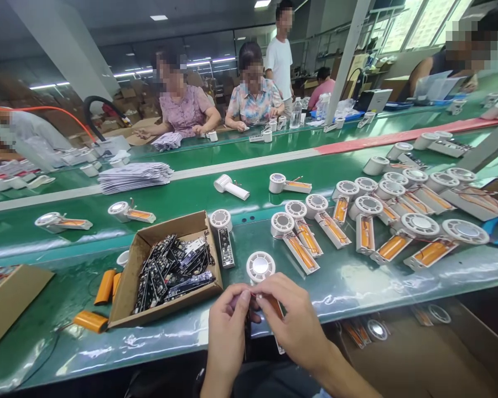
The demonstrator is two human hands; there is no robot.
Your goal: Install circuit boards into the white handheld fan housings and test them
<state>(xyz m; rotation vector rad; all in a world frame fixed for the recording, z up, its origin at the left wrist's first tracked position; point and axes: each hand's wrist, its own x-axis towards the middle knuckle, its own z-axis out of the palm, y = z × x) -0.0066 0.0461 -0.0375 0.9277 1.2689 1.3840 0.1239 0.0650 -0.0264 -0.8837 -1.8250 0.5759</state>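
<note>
Both hands meet at the bench's front edge, fingertips pinched together. My left hand and my right hand are closed on thin wires, mostly hidden by the fingers; a small pale tip shows between them. Just beyond the fingertips lies a white handheld fan with a round grille. Its open handle, with an orange battery inside, runs partly under my right hand. A dark narrow strip shows below my left fingers, too covered to name. Left of the hands stands a cardboard box of black circuit boards.
Several fans with open handles lie to the right. Another fan with a board stands beside the box. Orange batteries lie left of it. Beyond are a green conveyor, a paper stack and co-workers.
</note>
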